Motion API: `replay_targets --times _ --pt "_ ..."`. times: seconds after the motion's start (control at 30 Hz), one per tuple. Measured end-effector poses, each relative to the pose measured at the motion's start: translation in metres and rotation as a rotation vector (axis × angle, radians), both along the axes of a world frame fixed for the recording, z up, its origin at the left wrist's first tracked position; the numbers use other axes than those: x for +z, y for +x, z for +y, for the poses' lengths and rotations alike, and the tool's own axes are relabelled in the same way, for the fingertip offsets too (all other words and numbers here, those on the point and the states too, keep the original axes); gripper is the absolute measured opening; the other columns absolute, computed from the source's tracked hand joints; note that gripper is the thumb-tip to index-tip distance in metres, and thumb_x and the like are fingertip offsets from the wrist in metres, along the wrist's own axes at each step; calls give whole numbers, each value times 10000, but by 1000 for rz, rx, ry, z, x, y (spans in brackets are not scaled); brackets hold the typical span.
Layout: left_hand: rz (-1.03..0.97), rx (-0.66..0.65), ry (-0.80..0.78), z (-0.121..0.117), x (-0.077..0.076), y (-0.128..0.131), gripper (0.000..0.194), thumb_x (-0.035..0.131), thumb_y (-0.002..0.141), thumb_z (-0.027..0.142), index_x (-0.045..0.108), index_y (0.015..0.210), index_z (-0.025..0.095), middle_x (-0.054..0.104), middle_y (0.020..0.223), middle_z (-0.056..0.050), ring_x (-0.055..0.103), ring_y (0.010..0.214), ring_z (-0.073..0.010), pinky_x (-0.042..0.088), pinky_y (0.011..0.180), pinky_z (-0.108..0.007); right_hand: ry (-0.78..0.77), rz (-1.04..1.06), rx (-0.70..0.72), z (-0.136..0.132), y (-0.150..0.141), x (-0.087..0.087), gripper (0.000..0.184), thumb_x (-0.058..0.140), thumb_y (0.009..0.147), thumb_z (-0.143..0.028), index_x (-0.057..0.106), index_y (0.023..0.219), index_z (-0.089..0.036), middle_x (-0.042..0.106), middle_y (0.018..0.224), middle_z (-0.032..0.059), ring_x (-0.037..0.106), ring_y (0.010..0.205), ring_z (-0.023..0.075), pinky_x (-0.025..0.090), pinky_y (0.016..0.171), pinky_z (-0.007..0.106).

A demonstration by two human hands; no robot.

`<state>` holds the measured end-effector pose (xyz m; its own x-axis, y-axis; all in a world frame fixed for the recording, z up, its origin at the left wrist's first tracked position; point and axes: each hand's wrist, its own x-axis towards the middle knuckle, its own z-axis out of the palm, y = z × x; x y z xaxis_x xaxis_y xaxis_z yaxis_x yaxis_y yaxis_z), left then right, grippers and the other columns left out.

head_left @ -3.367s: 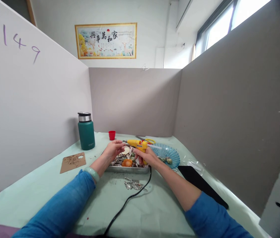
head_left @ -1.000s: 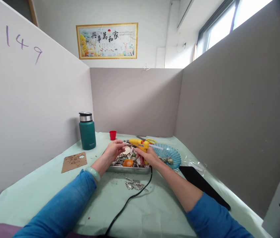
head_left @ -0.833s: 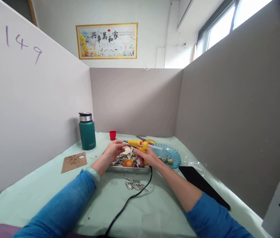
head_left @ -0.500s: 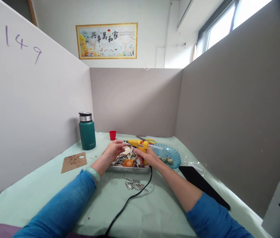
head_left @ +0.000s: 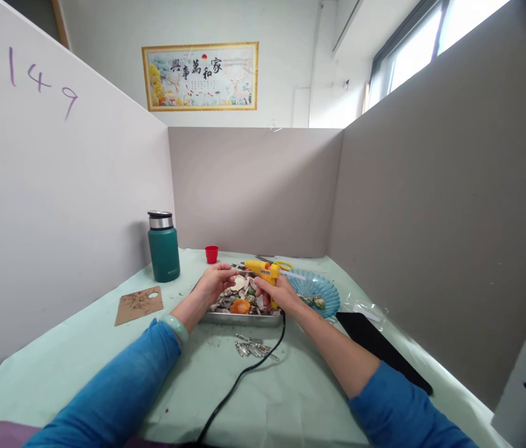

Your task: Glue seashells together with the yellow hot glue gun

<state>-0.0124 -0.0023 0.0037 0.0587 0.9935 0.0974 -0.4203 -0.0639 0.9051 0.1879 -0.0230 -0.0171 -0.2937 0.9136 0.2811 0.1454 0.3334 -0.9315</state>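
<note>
Wrapped round the handle of a yellow hot glue gun (head_left: 263, 269) is my right hand (head_left: 278, 292). The glue gun's nozzle points left, and a clear glue stick (head_left: 293, 275) sticks out of its back. My left hand (head_left: 217, 281) is pinched above the left side of a metal tray (head_left: 242, 320), just left of the nozzle. What its fingertips hold is too small to name. Shells and small stones (head_left: 250, 292) fill the tray, with an orange scallop shell (head_left: 239, 306) near the front.
A black cord (head_left: 244, 373) runs from the glue gun to the front edge. Several metal clips (head_left: 254, 347) lie before the tray. A blue glass plate (head_left: 331, 292) and black strip (head_left: 384, 351) are right; a green bottle (head_left: 164, 252), brown card (head_left: 139, 305) and red cup (head_left: 211, 254) left.
The glue gun has shifted slightly right and up, so its nozzle is a little farther from my left fingertips. My left hand has hardly moved.
</note>
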Motion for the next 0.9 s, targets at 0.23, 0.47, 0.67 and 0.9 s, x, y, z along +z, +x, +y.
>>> replay_targets --times 0.23,0.47,0.67,0.9 --pt "50 -122 27 0 -3 -1 219 731 646 48 553 748 125 707 718 -98 578 474 -88 515 511 -210 -50 272 -75 3 -9 5 304 748 617 -336 568 799 -172 585 572 -37 500 421 77 384 400 197" --pt "104 -216 70 3 -10 -2 218 766 666 107 581 779 120 715 793 -94 587 499 -79 543 548 -222 -106 477 -82 13 -34 8 367 745 560 -212 565 880 -192 647 738 9 574 565 98 422 460 195" --pt "139 -254 65 2 -10 -1 275 795 658 142 564 807 127 718 794 -87 599 506 -81 540 554 -215 -33 528 -92 13 -38 3 351 725 583 -236 572 893 -176 621 661 -22 549 531 89 403 461 188" --pt "240 -358 37 -10 0 1 314 815 647 184 543 795 128 712 802 -86 601 509 -76 520 559 -212 -1 549 -84 12 -40 3 322 693 580 -216 577 877 -172 571 598 -58 482 457 66 405 448 190"
